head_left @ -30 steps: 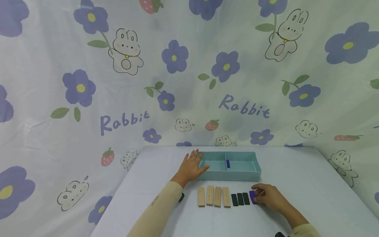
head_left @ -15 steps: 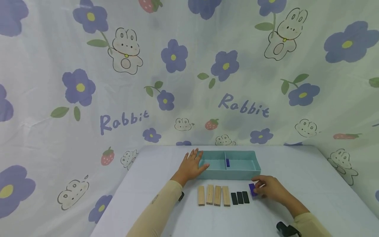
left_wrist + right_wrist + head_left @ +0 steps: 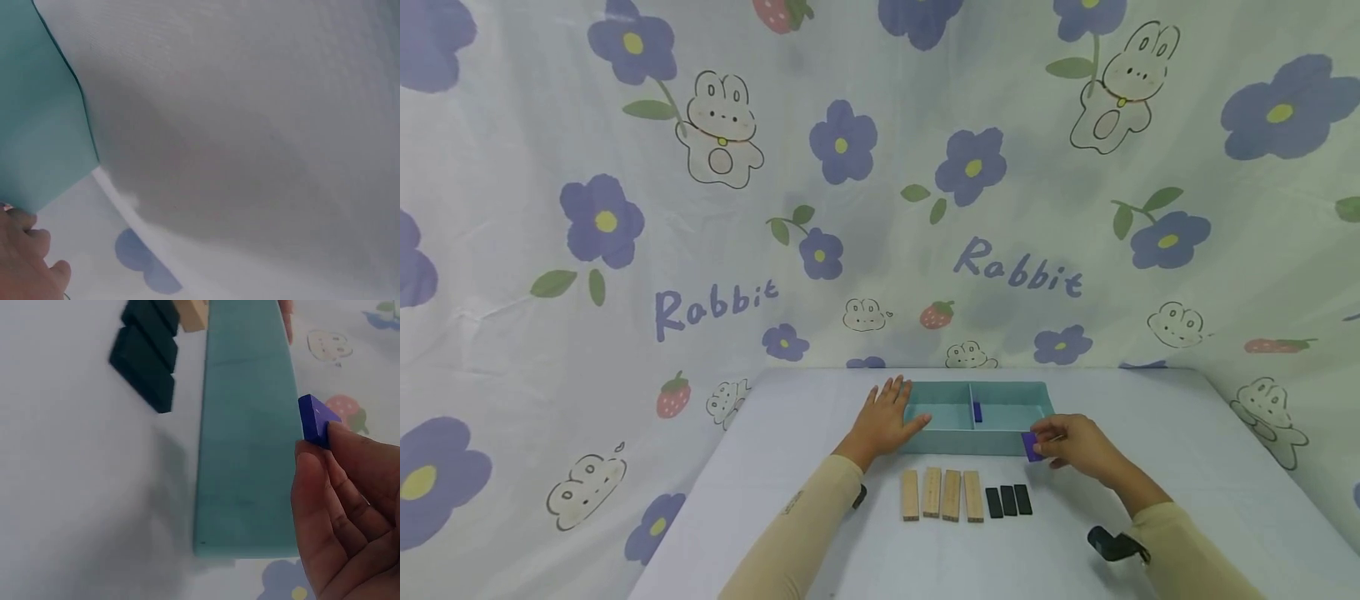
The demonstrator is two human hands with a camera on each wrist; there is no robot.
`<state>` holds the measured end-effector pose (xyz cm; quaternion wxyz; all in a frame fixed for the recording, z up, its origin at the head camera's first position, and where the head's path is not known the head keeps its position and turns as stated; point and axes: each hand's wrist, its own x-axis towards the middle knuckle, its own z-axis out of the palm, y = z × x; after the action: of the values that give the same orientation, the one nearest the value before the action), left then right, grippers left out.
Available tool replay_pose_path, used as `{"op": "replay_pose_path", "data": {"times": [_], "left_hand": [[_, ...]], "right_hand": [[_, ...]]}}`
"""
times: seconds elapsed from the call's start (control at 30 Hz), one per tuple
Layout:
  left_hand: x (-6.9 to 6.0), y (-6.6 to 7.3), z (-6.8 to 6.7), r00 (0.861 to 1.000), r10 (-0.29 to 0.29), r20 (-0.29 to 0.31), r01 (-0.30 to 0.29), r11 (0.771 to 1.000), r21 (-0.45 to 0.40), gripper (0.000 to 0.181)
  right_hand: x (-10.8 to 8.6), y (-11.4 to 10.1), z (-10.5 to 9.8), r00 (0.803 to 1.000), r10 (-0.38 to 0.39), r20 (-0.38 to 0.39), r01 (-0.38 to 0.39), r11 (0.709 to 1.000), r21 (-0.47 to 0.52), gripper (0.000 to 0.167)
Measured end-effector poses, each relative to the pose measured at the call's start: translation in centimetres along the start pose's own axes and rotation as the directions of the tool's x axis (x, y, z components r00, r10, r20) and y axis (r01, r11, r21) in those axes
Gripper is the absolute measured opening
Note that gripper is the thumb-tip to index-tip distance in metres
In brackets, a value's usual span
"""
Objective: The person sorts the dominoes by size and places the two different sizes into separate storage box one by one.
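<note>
Between thumb and fingers, my right hand (image 3: 1081, 446) pinches a small purple block (image 3: 315, 419), raised by the near right corner of a teal two-compartment box (image 3: 981, 443). In the right wrist view the block stands at the level of the box's rim. My left hand (image 3: 882, 423) rests on the box's left end with its fingers spread; the left wrist view catches only part of it. Against the divider, in the right compartment, stands another purple block (image 3: 977, 412).
In front of the box, several light wooden blocks (image 3: 951, 496) lie in a row. To their right are three black blocks (image 3: 1008, 502) side by side. A printed curtain (image 3: 865, 208) hangs behind the white table (image 3: 1150, 433).
My right hand has lifted the purple block from beside the black blocks and carried it forward and slightly left to the box. The left hand has stayed in place.
</note>
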<state>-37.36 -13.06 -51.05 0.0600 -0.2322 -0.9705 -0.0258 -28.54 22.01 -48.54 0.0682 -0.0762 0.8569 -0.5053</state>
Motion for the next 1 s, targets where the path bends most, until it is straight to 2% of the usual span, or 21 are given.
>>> {"op": "replay_pose_path", "data": {"times": [0.27,0.53,0.8,1.0], "left_hand": [[0.2,-0.1,0.2,1.0,0.014,-0.008,-0.014,0.999,-0.034,0.097],[0.1,0.1,0.1,1.0,0.002,0.009,-0.002,0.999,-0.032,0.095],[0.1,0.1,0.1,1.0,0.006,0.004,-0.006,1.0,-0.031,0.096],[0.1,-0.2,0.4,1.0,0.0,0.002,0.0,1.0,-0.025,0.097]], "right_hand": [[2.2,-1.2,-1.0,0.999,-0.036,-0.021,0.036,0.999,-0.003,0.032],[4.6,-1.4,-1.2,0.998,-0.056,0.006,0.056,0.998,0.016,0.036],[6.7,-2.2,-0.7,0.999,-0.044,0.032,0.04,0.992,0.119,0.036],[8.5,-1.7,0.3,0.999,-0.028,0.046,0.019,0.983,0.18,0.037]]}}
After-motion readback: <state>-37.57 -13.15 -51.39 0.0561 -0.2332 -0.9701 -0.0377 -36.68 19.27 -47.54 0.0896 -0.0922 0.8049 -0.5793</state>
